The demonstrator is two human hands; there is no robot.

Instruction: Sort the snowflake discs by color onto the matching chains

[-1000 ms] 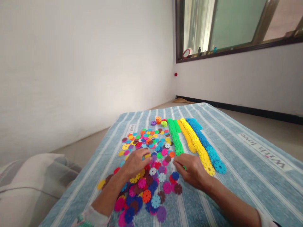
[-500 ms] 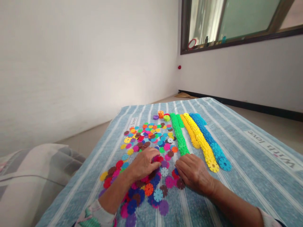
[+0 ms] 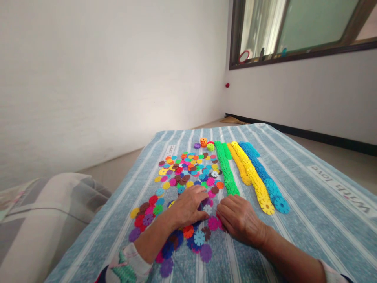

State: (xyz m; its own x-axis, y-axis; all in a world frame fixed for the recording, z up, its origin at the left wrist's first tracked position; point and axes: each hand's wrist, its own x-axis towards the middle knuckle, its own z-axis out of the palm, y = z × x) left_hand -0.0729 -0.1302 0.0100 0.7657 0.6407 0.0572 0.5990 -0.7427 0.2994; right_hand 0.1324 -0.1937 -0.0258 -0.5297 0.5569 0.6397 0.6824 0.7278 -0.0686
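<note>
My left hand (image 3: pixel 191 206) rests over a scattered spread of notched plastic discs in many colours, thumb and fingers apart. Under its palm several discs are hidden. To its right, my right hand (image 3: pixel 243 218) is on the cloth with fingers curled together; what they hold, if anything, is out of sight. A magenta disc (image 3: pixel 213 223) lies just left of its fingertips. Beyond that hand, a row of overlapping green discs (image 3: pixel 226 169) runs away from me. A light blue disc (image 3: pixel 199 237) and a purple disc (image 3: pixel 205 253) lie below my left hand.
Right of the green row lie an orange-yellow row (image 3: pixel 240 169), a yellow row (image 3: pixel 255 177) and a blue row (image 3: pixel 262 171). An orange stack (image 3: pixel 203 142) stands at the far end beside purple and lime discs. Striped cloth (image 3: pixel 300 184) covers the table; a draped seat (image 3: pixel 55 212) is at left.
My left hand has shifted slightly right and its thumb has lowered, uncovering discs on its left. My right hand has moved a little over the discs beside it. The view has turned slightly left.
</note>
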